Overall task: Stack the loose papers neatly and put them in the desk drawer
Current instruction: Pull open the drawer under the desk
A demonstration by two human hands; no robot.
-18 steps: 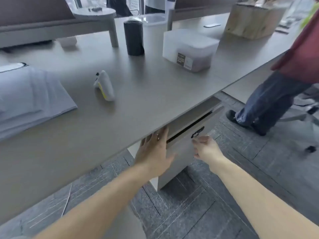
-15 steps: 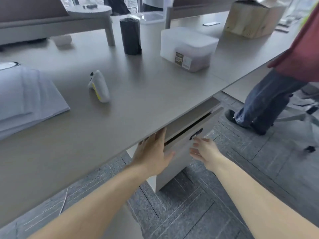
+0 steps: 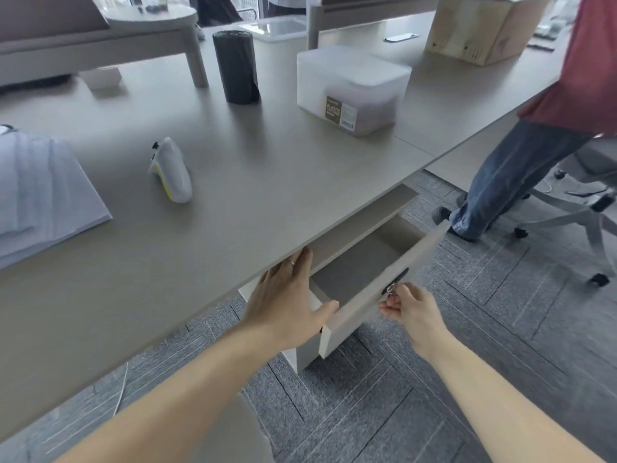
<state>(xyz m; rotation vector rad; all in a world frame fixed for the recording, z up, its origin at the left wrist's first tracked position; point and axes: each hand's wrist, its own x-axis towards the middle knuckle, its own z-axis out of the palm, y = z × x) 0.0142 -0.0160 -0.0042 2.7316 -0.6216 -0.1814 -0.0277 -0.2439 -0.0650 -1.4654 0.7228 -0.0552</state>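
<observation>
The desk drawer (image 3: 394, 272) under the desk stands pulled out, and its grey inside is bare. My left hand (image 3: 287, 302) lies flat on the drawer's near left corner, thumb against the front panel, fingers under the desk edge. My right hand (image 3: 409, 307) pinches the small key or pull at the dark lock on the drawer front. A stack of white papers (image 3: 40, 192) lies on the desk at the far left, away from both hands.
On the grey desk (image 3: 267, 182) are a white handheld device (image 3: 172, 170), a black cylinder (image 3: 235, 66) and a frosted plastic box (image 3: 354, 86). A person in a red top and jeans (image 3: 514, 175) stands at right beside an office chair (image 3: 587, 202). A cardboard box (image 3: 484, 25) sits far back.
The drawer has slid out from nearly closed to well open. My right hand has closed on the pull at the lock and drawn back with it; my left hand stays at the drawer's left corner.
</observation>
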